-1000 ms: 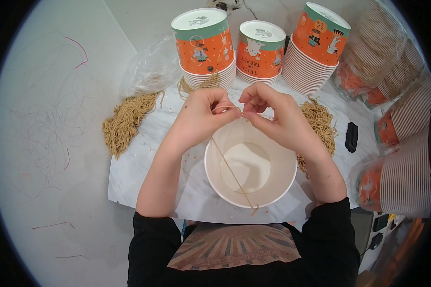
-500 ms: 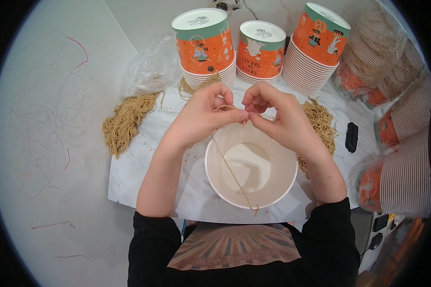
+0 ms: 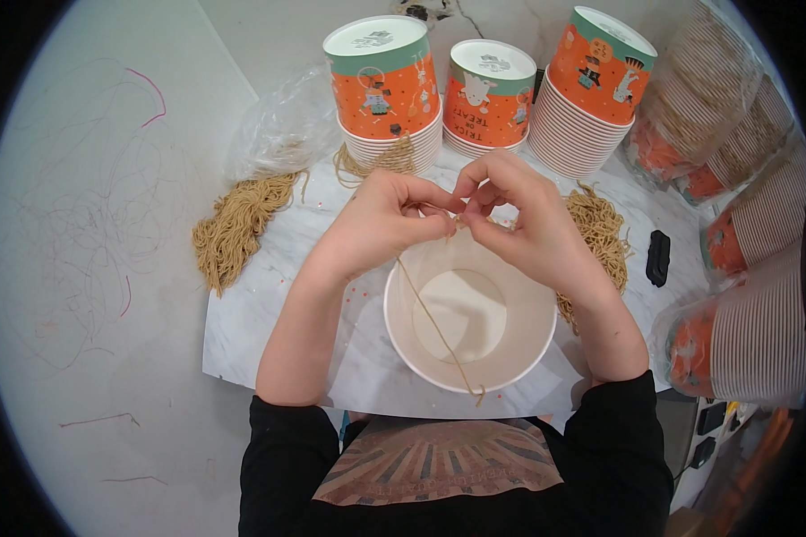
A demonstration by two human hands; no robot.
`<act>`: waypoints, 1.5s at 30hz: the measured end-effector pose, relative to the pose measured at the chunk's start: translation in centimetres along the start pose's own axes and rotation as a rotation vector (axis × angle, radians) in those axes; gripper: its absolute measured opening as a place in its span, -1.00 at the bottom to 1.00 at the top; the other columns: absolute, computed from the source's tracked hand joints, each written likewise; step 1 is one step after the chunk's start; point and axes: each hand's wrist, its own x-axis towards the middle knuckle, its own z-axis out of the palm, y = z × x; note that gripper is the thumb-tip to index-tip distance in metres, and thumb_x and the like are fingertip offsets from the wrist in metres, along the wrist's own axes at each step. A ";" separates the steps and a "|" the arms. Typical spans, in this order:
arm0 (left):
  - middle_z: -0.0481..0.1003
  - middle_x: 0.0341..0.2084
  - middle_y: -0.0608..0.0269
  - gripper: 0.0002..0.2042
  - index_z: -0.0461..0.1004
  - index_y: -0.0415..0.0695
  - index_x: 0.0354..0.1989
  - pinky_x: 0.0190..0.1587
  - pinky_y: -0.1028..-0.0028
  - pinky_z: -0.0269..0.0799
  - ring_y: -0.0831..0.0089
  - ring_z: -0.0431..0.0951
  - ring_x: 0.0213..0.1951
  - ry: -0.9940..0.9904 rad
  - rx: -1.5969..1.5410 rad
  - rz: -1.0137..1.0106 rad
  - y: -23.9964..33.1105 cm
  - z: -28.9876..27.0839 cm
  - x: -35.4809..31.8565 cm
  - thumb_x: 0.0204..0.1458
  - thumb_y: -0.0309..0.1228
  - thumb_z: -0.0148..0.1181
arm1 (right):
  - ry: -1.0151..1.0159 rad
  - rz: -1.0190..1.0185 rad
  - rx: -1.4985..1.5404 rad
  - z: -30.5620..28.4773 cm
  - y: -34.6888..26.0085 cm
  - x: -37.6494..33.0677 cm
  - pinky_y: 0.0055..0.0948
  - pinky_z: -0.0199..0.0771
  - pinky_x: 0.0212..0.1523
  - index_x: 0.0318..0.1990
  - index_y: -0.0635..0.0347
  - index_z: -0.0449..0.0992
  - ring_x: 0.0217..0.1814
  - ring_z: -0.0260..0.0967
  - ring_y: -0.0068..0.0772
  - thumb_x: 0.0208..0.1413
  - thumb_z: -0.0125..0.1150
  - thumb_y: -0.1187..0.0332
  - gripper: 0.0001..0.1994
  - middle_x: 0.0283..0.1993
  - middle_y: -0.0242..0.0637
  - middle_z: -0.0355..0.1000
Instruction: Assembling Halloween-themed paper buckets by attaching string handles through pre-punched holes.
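left hand (image 3: 381,224) and right hand (image 3: 519,224) being held together above white paper cup (image 3: 468,315) | both being pinched on tan string (image 3: 434,327) | string's long axis running diagonally, from fingertips down-right across cup mouth, end hanging over near rim

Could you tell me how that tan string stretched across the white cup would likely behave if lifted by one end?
The string would probably hang limp: its loose end droops over the white cup rim. It looks thin and light, likely slipping unless pinched, as left hand and right hand do.
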 end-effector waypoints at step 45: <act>0.57 -0.34 0.37 -0.93 0.55 -0.22 -0.29 -0.17 0.61 0.44 0.66 0.55 -0.26 0.161 -0.016 0.062 -1.3 0.5 1.2 0.04 -0.58 0.25 | 0.059 0.059 -0.115 0.9 0.1 -0.3 -0.36 0.57 -0.22 -0.29 0.37 0.55 -0.24 0.57 -0.33 0.06 0.32 0.53 -0.90 -0.17 -0.21 0.44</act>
